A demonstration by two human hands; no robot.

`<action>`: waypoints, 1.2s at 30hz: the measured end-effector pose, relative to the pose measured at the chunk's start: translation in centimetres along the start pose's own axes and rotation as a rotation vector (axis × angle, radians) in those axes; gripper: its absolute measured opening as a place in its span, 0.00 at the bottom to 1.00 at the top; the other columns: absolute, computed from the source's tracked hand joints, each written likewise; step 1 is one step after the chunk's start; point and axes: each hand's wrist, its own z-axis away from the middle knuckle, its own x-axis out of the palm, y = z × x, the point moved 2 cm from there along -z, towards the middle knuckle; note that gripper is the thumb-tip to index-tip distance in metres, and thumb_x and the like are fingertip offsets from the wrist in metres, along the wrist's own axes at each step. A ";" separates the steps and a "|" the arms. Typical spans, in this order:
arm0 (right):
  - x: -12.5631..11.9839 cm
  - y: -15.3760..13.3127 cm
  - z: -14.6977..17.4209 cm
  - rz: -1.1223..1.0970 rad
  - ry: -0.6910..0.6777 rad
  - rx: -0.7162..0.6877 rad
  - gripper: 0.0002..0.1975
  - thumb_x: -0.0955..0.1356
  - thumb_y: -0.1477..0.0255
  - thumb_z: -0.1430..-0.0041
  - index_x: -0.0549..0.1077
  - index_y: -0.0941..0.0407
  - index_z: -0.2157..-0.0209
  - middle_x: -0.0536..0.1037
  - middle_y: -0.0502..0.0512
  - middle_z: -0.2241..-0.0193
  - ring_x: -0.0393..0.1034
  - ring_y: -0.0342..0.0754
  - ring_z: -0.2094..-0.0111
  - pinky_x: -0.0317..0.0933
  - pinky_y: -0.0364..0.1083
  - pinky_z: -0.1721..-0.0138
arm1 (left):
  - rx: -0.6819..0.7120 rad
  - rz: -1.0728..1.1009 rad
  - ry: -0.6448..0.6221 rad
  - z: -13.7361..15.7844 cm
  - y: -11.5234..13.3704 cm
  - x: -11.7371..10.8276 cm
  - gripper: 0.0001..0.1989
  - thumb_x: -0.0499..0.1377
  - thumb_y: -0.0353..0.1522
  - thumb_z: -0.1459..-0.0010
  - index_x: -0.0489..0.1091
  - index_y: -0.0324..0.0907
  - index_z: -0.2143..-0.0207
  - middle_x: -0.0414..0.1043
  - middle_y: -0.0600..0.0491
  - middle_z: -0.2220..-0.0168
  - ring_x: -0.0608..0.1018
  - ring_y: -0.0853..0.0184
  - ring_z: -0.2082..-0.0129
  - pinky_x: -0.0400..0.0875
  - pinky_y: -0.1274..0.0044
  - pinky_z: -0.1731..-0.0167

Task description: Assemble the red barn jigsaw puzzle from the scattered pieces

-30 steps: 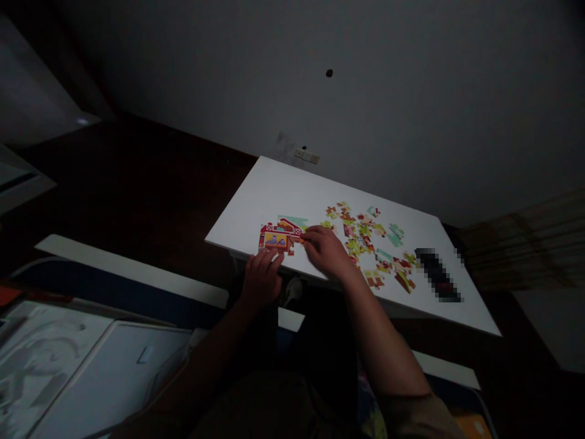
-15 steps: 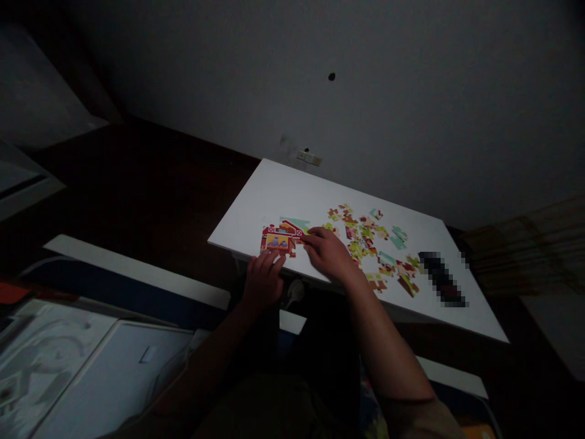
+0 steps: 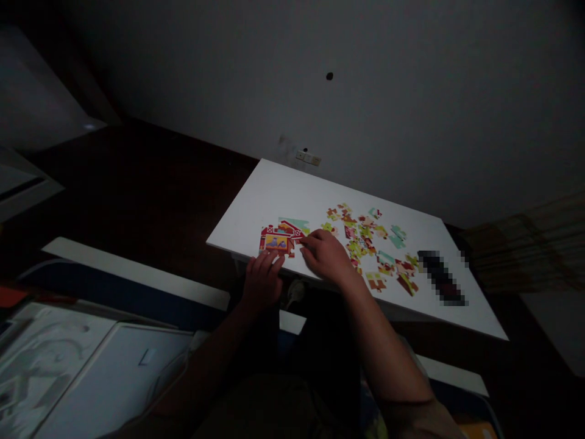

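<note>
A partly joined jigsaw puzzle with a red barn picture lies near the left front edge of the white table. My left hand rests at that edge, its fingers stretched out flat and their tips touching the puzzle's lower side. At the puzzle's right side, my right hand has thumb and forefinger pinched on a reddish puzzle piece, mostly hidden by the fingers. Several loose puzzle pieces in green, brown and pink are spread to the right of my right hand.
A dark pixelated object lies on the table's right part. Behind the table rises a grey wall with a socket. To my lower left are a blue and white bench edge and a pale flat box.
My right hand has shifted slightly down with its fingertips at the joined puzzle's right side. My left hand stays at the table edge. The view has moved a little.
</note>
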 end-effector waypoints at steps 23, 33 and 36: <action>1.7 0.1 -0.5 0.027 0.151 0.190 0.18 0.59 0.59 0.35 0.74 0.53 0.56 0.75 0.61 0.59 0.66 0.54 0.56 0.56 0.54 0.52 | -0.006 -0.003 -0.025 -0.1 0.1 -0.1 0.27 0.54 0.27 0.44 0.61 0.46 0.41 0.60 0.47 0.39 0.58 0.55 0.37 0.46 0.59 0.38; 1.2 -0.2 -0.5 0.037 0.115 0.167 0.18 0.60 0.59 0.35 0.76 0.51 0.55 0.75 0.59 0.57 0.66 0.53 0.55 0.56 0.53 0.51 | -0.019 0.007 -0.042 0.0 0.1 -0.1 0.28 0.54 0.27 0.45 0.60 0.46 0.41 0.60 0.47 0.39 0.57 0.55 0.36 0.45 0.58 0.38; 1.2 -0.3 -0.6 0.038 0.108 0.176 0.18 0.60 0.59 0.35 0.76 0.51 0.55 0.75 0.59 0.58 0.66 0.53 0.55 0.56 0.52 0.51 | -0.010 -0.008 -0.027 0.0 0.0 -0.1 0.27 0.54 0.27 0.44 0.61 0.45 0.41 0.60 0.47 0.39 0.58 0.55 0.36 0.45 0.58 0.38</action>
